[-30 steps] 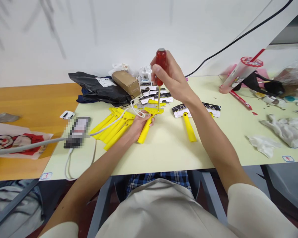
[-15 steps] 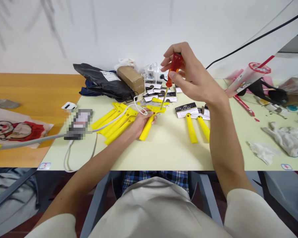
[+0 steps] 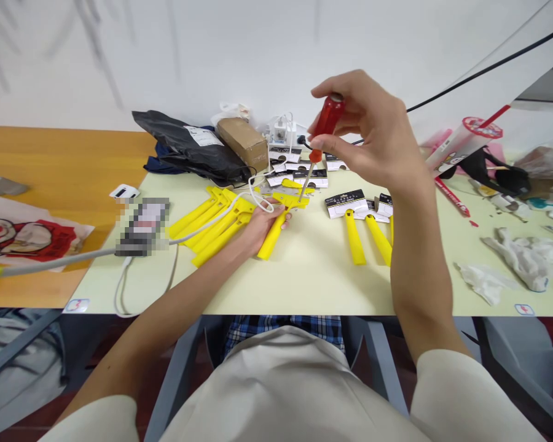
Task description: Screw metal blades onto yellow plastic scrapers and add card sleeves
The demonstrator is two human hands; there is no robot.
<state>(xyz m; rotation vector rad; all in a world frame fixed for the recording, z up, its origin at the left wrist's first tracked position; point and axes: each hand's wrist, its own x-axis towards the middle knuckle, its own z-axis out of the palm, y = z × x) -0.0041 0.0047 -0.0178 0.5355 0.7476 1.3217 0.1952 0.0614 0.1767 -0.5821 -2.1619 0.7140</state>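
My right hand (image 3: 373,135) grips the red handle of a screwdriver (image 3: 330,116) between thumb and fingers. Its metal shaft slants down, and the tip meets the wide head of a yellow scraper (image 3: 271,236). My left hand (image 3: 262,220) is closed around that scraper just below its head, holding it on the table. Left of this hand lie several more yellow scrapers (image 3: 203,228) in a row, partly under a white cable. To the right, yellow handles (image 3: 355,239) with black-and-white cardboard sleeves (image 3: 345,204) on their heads lie side by side, one partly behind my right forearm.
More black-and-white sleeves (image 3: 309,178) lie behind the scraper. Farther back are a cardboard box (image 3: 244,142), a black plastic bag (image 3: 184,147) and a white charger (image 3: 281,132). A blurred phone (image 3: 145,224) rests at left. Crumpled tissue (image 3: 486,281) and a tilted cup (image 3: 465,144) are at right.
My right hand has shifted slightly right and its grip around the screwdriver handle has changed, with the fingers turned. My left hand and the scraper stay in place. The view has tilted a little.
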